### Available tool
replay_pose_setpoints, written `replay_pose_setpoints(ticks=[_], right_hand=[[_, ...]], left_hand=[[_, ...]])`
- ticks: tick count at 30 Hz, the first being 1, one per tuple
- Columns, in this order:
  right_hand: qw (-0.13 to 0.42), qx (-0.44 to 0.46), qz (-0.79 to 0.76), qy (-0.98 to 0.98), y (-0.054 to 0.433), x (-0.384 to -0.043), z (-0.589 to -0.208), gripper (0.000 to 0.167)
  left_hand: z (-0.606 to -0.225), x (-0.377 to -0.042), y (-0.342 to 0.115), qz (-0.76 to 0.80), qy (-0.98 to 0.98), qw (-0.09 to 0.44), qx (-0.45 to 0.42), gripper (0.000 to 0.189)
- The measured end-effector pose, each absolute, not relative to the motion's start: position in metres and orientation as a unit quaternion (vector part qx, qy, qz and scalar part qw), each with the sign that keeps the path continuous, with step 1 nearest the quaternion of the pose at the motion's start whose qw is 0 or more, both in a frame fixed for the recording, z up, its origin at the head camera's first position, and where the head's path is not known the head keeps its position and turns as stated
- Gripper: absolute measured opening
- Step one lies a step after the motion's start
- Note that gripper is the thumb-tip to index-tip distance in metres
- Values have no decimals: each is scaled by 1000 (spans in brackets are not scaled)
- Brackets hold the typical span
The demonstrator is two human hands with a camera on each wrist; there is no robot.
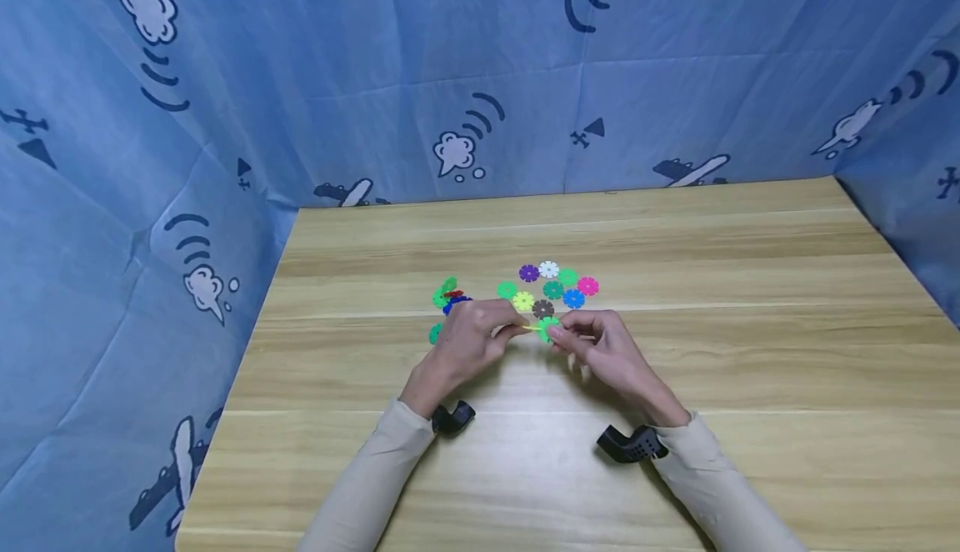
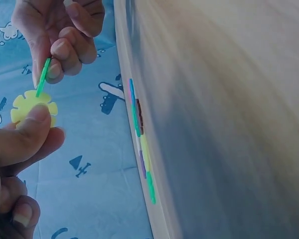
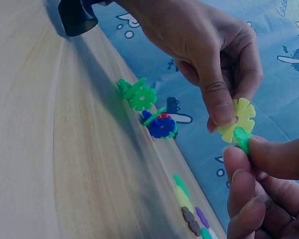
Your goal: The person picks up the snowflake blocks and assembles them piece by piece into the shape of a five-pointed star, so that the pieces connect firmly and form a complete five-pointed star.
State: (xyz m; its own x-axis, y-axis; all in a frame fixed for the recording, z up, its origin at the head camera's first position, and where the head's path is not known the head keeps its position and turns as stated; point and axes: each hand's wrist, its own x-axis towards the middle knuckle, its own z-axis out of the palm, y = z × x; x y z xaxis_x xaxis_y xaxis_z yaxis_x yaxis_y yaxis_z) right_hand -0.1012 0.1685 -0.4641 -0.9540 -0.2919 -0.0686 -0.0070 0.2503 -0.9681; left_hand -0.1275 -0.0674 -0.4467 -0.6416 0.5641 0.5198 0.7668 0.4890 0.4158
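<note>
Above the table, my left hand [image 1: 474, 337] pinches a yellow notched plastic disc [image 2: 34, 107] between thumb and forefinger. My right hand [image 1: 606, 350] pinches a green notched disc [image 1: 548, 329] by its edge. In the left wrist view the green disc stands edge-on, crosswise to the yellow one, meeting its rim at the notches. The right wrist view shows the same meeting point, with the left thumb lying over the face of the yellow disc [image 3: 240, 121].
Loose discs lie beyond the hands, among them purple [image 1: 528, 273], white [image 1: 549, 269], pink [image 1: 588, 286], blue [image 1: 573, 298] and brown [image 1: 543, 308]. Left of them are joined clusters, one green [image 3: 139, 95], another blue with red and green [image 3: 161, 125]. A blue patterned curtain [image 1: 480, 77] hangs behind the wooden table [image 1: 750, 302].
</note>
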Motion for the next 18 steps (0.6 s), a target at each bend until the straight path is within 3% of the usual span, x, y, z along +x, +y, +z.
replay_pose_setpoints(ticks=[18], right_hand=[[130, -120, -600, 780, 171, -101, -466, 19]], left_hand=[[-450, -124, -65, -319, -837, 167, -411, 11]])
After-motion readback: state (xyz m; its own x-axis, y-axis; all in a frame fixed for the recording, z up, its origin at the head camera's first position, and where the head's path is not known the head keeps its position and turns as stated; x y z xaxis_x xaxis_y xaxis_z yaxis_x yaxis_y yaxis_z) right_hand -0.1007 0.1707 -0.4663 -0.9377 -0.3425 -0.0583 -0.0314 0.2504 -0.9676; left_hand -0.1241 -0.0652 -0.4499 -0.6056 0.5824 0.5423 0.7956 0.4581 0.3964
